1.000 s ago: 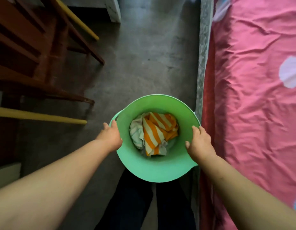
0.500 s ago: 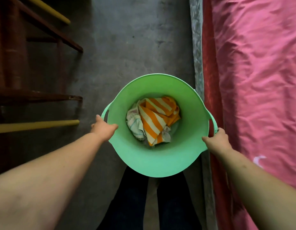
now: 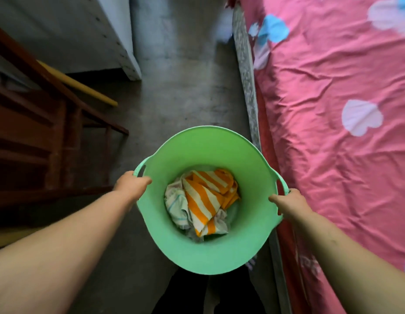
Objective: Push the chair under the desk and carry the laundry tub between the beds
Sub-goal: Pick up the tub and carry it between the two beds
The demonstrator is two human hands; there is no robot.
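A round light-green laundry tub point(image 3: 210, 152) hangs in front of me above the concrete floor. Inside lies an orange-and-white striped cloth point(image 3: 205, 198) on top of pale laundry. My left hand point(image 3: 131, 185) is closed on the tub's left handle. At the opposite side, my right hand point(image 3: 290, 202) grips the right handle. A dark red wooden chair point(image 3: 49, 123) with yellow rungs stands at the left, partly out of frame.
A bed with a pink sheet point(image 3: 333, 109) printed with heart shapes runs along the right, its grey edge point(image 3: 247, 71) touching the tub's side. A white furniture panel point(image 3: 120, 39) stands at the top left. Bare concrete floor point(image 3: 179, 87) stretches ahead between them. My dark trouser legs show below the tub.
Both hands shifted from the tub's rim to its two handles and the tub came up. The view tilted forward, showing more floor, the white panel and more of the bed.
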